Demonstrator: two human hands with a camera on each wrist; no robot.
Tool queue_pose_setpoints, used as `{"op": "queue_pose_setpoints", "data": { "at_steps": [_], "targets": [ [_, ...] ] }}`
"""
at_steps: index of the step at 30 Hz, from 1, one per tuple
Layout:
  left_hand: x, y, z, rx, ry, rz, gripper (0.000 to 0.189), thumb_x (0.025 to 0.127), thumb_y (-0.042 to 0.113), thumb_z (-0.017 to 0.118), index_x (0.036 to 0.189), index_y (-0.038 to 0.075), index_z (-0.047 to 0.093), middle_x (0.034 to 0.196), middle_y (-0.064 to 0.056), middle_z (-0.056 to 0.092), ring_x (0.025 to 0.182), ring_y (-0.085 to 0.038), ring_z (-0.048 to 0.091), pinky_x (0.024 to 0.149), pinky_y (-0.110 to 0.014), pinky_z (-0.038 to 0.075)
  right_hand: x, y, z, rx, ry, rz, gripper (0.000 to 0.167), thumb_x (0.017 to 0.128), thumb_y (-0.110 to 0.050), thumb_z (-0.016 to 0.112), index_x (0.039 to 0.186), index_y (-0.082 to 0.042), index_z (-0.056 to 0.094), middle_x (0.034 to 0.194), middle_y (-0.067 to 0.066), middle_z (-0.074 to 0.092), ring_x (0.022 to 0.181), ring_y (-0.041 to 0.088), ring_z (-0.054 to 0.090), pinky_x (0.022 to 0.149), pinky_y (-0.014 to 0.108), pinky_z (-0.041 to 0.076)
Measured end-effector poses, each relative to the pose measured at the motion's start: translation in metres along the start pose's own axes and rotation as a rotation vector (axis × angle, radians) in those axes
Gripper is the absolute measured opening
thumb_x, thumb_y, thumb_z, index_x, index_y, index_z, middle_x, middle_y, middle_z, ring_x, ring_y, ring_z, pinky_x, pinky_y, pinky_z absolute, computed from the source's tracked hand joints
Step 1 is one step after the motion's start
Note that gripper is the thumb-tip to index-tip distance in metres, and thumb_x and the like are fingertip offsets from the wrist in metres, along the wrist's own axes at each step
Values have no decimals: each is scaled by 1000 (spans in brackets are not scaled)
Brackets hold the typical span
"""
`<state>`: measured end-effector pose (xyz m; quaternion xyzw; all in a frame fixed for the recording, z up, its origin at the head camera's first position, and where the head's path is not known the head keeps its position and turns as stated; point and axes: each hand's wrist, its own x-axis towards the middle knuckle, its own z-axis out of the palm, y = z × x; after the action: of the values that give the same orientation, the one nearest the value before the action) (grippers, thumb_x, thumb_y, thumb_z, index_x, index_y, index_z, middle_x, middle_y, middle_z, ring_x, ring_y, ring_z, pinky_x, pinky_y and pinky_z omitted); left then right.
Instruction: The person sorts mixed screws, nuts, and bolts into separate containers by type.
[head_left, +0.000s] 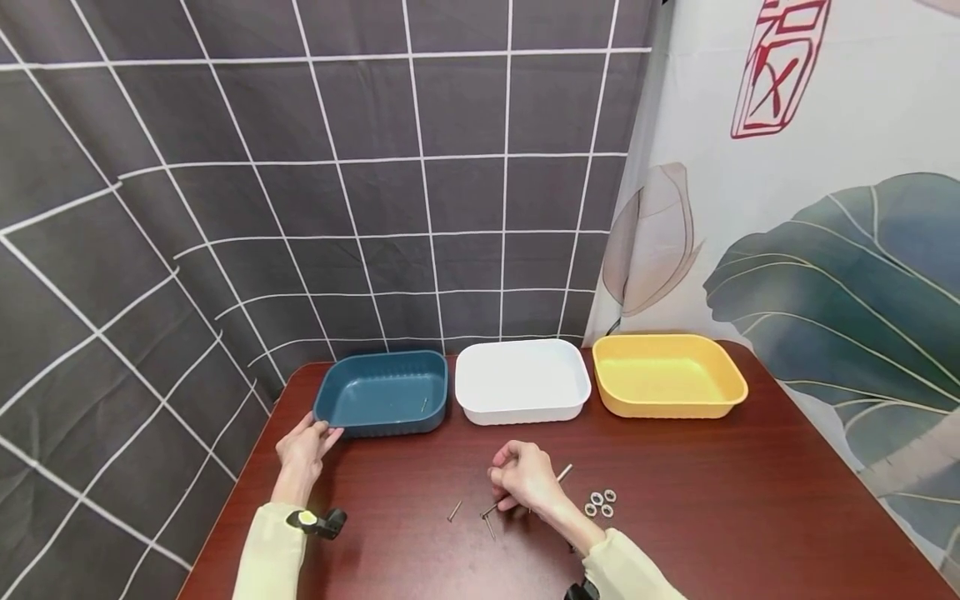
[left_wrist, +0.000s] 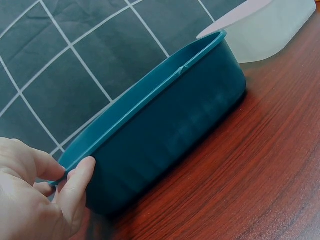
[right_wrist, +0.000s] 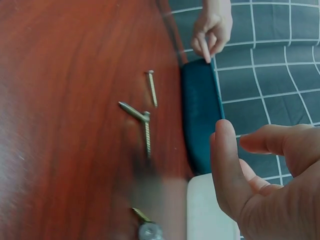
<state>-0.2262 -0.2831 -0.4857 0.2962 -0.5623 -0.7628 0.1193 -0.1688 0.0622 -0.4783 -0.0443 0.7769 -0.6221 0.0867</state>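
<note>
At the left, my left hand [head_left: 302,454] pinches the front left corner of the blue plastic bin [head_left: 390,429], thumb on the outer wall in the left wrist view. A small thin screw [head_left: 424,405] seems to lie inside that bin. My right hand [head_left: 522,477] hovers over the table among loose screws, with nothing visible between its thumb and forefinger in the right wrist view. One screw [right_wrist: 152,89] lies apart; another screw [right_wrist: 134,112] touches the head of a ribbed screw [right_wrist: 147,135]. A silvery rod-like piece [head_left: 564,473] shows beyond the right hand.
A white bin [head_left: 525,415] and a yellow bin [head_left: 667,410] stand in line right of the blue one, along the back of the reddish-brown table [head_left: 405,550]. Several metal nuts [head_left: 597,499] lie grouped right of my right hand. Grid-patterned cloth [head_left: 465,200] hangs behind.
</note>
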Motion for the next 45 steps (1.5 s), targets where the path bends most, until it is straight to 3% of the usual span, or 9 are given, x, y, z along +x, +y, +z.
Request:
{"op": "queue_pose_setpoints", "data": {
  "at_steps": [4, 8, 11, 18, 29, 32, 36, 45],
  "targets": [
    [0, 0, -1, 0, -22, 9, 63, 92, -10, 46, 153, -2, 33, 138, -29, 46, 70, -7, 70, 82, -27, 59, -7, 5, 3, -29, -1, -13, 10, 79, 6, 64, 86, 2, 59, 66, 12, 65, 47, 21, 65, 43, 38, 60],
    [-1, 1, 0, 3, -13, 22, 62, 92, -10, 47, 152, -3, 34, 102, -19, 65, 70, -8, 70, 82, -29, 59, -13, 10, 7, -70, 8, -25, 11, 78, 7, 65, 86, 1, 59, 64, 9, 64, 45, 20, 64, 42, 39, 59],
    [-1, 2, 0, -7, -14, 21, 61, 92, -10, 47, 151, -4, 35, 80, -4, 62, 68, -8, 69, 80, -28, 60, -17, 14, 9, -77, 9, -33, 11, 78, 7, 65, 86, 2, 59, 64, 9, 64, 49, 21, 65, 40, 35, 58],
    [-1, 2, 0, -10, -19, 20, 60, 93, -10, 48, 151, -3, 36, 75, -1, 60, 65, -6, 67, 76, -25, 61, -25, 20, 14, -97, 18, -59, 12, 76, 8, 63, 86, 3, 59, 61, 6, 62, 49, 18, 63, 38, 32, 57],
    [-1, 1, -1, -14, -19, 15, 62, 93, -9, 48, 153, -2, 34, 83, -5, 63, 69, -8, 69, 78, -27, 60, -32, 30, 18, -260, 53, -127, 14, 71, 7, 65, 82, 0, 59, 56, -5, 57, 35, 8, 54, 31, 25, 50],
    [-2, 1, -1, -15, -21, 1, 63, 93, -9, 48, 153, 0, 33, 110, -24, 63, 69, -7, 70, 79, -26, 60, -32, 33, 19, -292, 56, -158, 14, 72, 5, 67, 82, 0, 59, 55, -7, 55, 33, 6, 53, 30, 23, 48],
    [-3, 0, -1, -14, -22, -17, 64, 93, -9, 48, 154, 2, 32, 144, -29, 41, 68, -5, 70, 80, -24, 59, -33, 37, 21, -320, 73, -191, 13, 72, 4, 67, 81, -1, 59, 54, -8, 54, 32, 4, 51, 28, 21, 45],
    [-3, 0, -1, -16, -37, -12, 64, 94, -9, 46, 155, 1, 30, 146, -28, 38, 66, -4, 69, 80, -23, 59, -35, 39, 27, -371, 110, -215, 12, 69, 5, 65, 76, -3, 58, 50, -11, 55, 30, 1, 47, 31, 17, 43]
  ]
}}
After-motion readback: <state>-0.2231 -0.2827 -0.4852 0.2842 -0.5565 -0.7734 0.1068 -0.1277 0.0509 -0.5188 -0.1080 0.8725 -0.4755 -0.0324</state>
